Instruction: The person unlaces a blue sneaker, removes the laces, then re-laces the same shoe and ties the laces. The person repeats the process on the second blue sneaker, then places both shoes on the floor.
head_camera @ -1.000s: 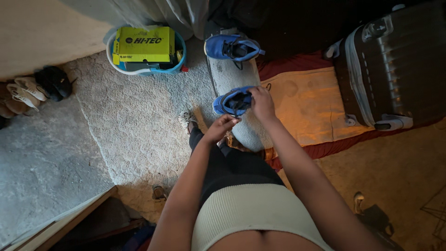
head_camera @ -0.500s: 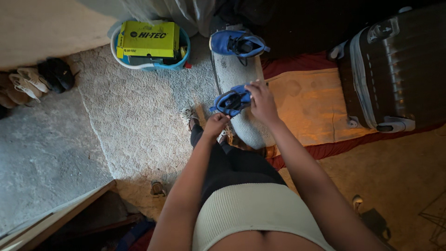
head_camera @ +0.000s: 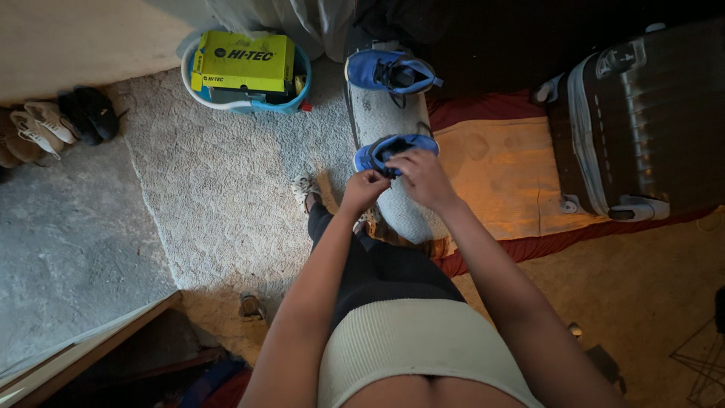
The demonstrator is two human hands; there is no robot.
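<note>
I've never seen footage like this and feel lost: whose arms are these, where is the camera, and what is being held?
The camera sits on a person's head and looks straight down, so the two bare arms are that person's own. No machine is involved. Both hands meet at a blue shoe with dark laces: the right hand is on it, and the left hand pinches at its near edge, apparently at the laces. The shoe is over a long grey cushion. A second blue shoe lies at the cushion's far end. Nearby are a bucket holding a yellow box, a dark suitcase, an orange cloth and pale shoes by the wall.
</note>
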